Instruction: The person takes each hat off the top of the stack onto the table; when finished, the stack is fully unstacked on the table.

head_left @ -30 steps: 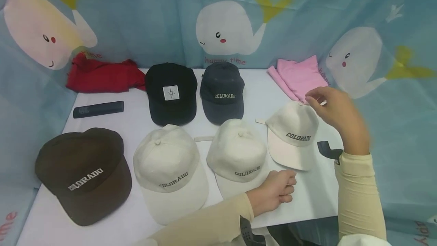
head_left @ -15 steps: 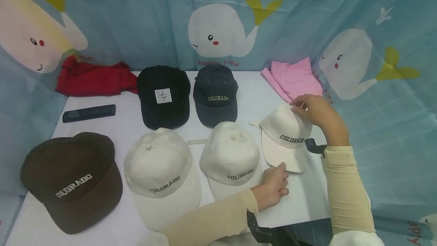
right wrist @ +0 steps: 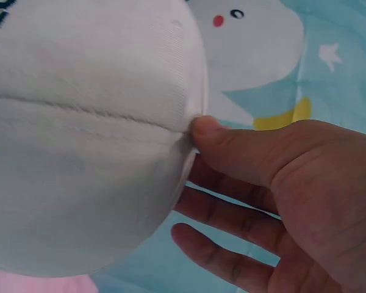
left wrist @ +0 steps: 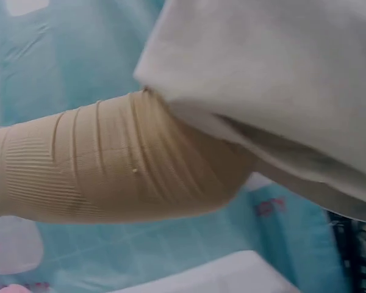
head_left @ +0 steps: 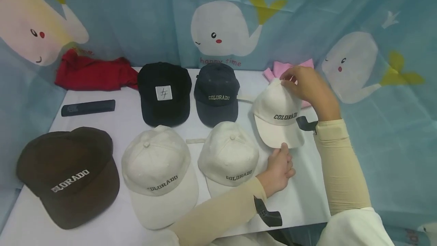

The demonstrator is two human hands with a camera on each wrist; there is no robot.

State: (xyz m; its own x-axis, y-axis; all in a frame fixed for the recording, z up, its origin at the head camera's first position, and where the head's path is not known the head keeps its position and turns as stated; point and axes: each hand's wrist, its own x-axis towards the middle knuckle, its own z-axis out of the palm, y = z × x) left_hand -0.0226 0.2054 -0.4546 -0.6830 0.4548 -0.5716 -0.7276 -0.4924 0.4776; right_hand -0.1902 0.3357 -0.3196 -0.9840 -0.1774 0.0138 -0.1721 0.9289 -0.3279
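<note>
A cream baseball cap with dark COLORADO lettering is held between both hands, its strap sticking out to the left. At the crown's top, my right hand pinches the fabric with the thumb and fingertips. In the right wrist view the thumb presses the cap at a seam, while the lower fingers of the right hand spread apart. My left hand grips the front edge of the brim, thumb on top. The left wrist view shows a beige sleeve and pale cloth, but not the left hand.
Two cream caps, one on the left and one nearer, lie beside a brown cap. Behind are a black cap, a navy cap, red cloth, pink cloth and a dark bar.
Both hands have taken hold of the right-hand cream cap, the right at the crown, the left at the brim. The cap has risen and moved toward the back, partly covering the pink cloth.
</note>
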